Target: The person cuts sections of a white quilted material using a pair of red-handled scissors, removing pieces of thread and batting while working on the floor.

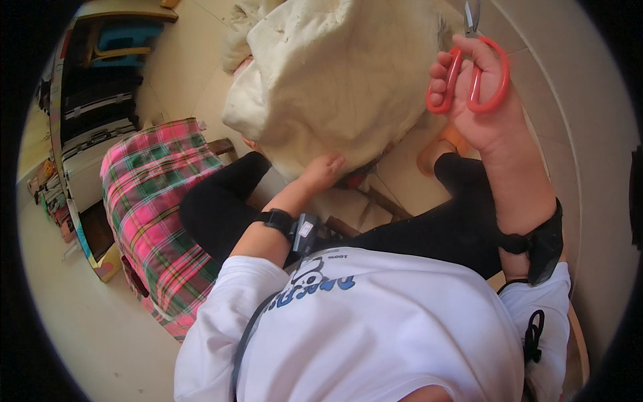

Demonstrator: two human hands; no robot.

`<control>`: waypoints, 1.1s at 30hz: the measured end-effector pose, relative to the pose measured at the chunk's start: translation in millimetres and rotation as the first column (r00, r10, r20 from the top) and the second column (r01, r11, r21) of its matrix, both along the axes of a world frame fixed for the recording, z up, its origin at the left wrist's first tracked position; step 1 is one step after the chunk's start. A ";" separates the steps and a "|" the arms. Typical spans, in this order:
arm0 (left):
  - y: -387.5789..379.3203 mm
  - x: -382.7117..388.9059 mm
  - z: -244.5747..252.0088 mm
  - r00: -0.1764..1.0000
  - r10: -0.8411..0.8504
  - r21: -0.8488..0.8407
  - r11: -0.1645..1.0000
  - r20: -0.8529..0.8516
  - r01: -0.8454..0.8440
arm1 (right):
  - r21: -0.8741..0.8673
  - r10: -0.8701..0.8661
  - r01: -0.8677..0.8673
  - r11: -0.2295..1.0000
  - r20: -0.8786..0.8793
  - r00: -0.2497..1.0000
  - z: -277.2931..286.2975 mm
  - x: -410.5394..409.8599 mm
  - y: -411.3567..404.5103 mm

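Observation:
A large cream fabric piece, thick and rumpled, spreads over the low support in front of my knees. My left hand grips its near edge, fingers curled onto the cloth. To the right, my right hand holds a pair of scissors with red handles. The thumb and fingers go through the loops. The metal blades point away from me, up beside the cloth's far right side, and their tips reach the top of the view.
A pink and green plaid cloth covers a seat or box by my left knee. Dark and silver cases fill a shelf at far left. Wooden bars show below the fabric. My right foot wears an orange slipper on the tiled floor.

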State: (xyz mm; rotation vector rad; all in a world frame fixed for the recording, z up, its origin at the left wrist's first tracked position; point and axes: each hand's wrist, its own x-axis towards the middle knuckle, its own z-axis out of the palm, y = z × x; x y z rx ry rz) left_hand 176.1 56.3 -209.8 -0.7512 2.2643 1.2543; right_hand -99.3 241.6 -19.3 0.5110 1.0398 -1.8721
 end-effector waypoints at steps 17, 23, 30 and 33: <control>4.1 -50.5 213.2 0.716 0.548 0.529 0.798 -0.434 -0.290 | 0.226 0.421 -0.363 0.904 -0.326 0.846 -21.0 50.0 9.9; -5.0 -14.4 227.1 0.818 0.248 0.361 0.931 -0.519 -0.054 | 0.113 0.706 -0.697 0.708 -0.148 0.692 -21.4 80.1 28.1; 5.4 8.2 198.2 0.890 0.229 0.373 0.925 -0.394 -0.073 | 0.109 0.784 -0.783 0.613 0.036 0.619 -43.4 94.1 32.4; 10.0 11.6 192.5 0.905 0.209 0.377 0.924 -0.371 -0.059 | 0.100 0.798 -0.798 0.594 0.046 0.600 -47.9 91.4 26.6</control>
